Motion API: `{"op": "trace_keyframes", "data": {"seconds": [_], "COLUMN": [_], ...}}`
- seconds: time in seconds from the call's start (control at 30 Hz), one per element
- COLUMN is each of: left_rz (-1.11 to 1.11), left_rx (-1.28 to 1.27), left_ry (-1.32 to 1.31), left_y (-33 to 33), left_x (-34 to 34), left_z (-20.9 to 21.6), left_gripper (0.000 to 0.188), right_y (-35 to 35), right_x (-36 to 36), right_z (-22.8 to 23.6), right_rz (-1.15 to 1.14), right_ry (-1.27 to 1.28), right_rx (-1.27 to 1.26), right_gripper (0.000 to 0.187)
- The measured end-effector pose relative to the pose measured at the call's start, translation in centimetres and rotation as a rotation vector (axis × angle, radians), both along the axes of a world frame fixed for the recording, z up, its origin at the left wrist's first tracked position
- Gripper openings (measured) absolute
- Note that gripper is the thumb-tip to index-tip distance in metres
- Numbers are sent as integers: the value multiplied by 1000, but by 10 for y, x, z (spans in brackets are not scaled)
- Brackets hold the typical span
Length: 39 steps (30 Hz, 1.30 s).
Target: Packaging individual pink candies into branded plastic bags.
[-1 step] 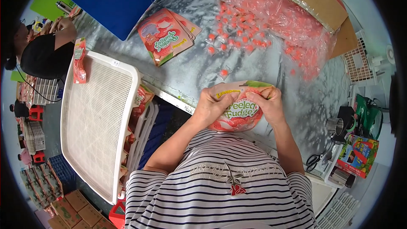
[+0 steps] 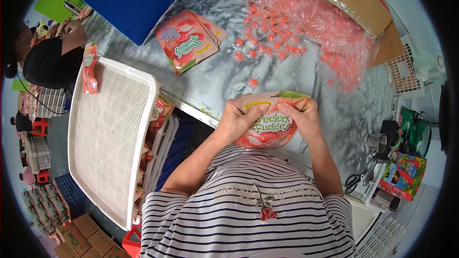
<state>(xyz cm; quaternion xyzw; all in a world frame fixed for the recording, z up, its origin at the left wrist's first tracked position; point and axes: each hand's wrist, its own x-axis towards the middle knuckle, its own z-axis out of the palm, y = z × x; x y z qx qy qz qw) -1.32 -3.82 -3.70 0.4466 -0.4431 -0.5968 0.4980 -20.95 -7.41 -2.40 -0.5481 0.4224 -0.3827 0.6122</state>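
Both my hands grip a red and pink candy pouch [image 2: 267, 131] close to my body at the table's front edge. My left hand [image 2: 241, 119] pinches its upper left part, thumb across the front. On the upper right, my right hand [image 2: 306, 114] pinches it the same way, and the two thumbs almost meet. The fingers behind the pouch are hidden. One wrapped red candy [image 2: 253, 82] lies just beyond the pouch. Farther off, several more wrapped candies [image 2: 270, 36] are scattered on the table. A small fanned stack of flat pouches [image 2: 184, 43] lies to the left of them.
A cardboard box [image 2: 349, 0] spills a clear bag of candies [image 2: 306, 9] at the back right. A white mesh tray [image 2: 112, 138] stands at my left, one pouch [image 2: 89, 69] on its corner. Scissors [image 2: 354, 181] lie at right. Another person [image 2: 52, 64] sits at far left.
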Motion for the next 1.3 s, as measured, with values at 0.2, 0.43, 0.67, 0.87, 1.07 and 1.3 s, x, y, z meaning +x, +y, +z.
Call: {"op": "trace_keyframes", "data": {"seconds": [0.2, 0.43, 0.67, 0.87, 1.07, 1.3], "left_rz": [126, 158, 476, 1054, 978, 1065], "left_rx": [-14, 12, -271, -361, -183, -138], "left_ry": [8, -65, -108, -813, -1109, -1355], "left_y": [0, -1, -2, 44, 11, -20], "left_x": [27, 75, 175, 278, 335, 379], "left_z": [2, 31, 93, 72, -15, -61], "left_gripper": [22, 23, 40, 49, 62, 60], "right_y": [-10, -31, -70, -72, -103, -154], "right_x": [7, 43, 160, 308, 401, 308], "right_z": [10, 48, 93, 90, 27, -59], "right_rz": [39, 149, 287, 441, 462, 25], "right_ry": [52, 428, 15, -357, -273, 545], "right_rx": [33, -337, -323, -12, 154, -912], "right_gripper": [16, 17, 21, 28, 37, 57]}}
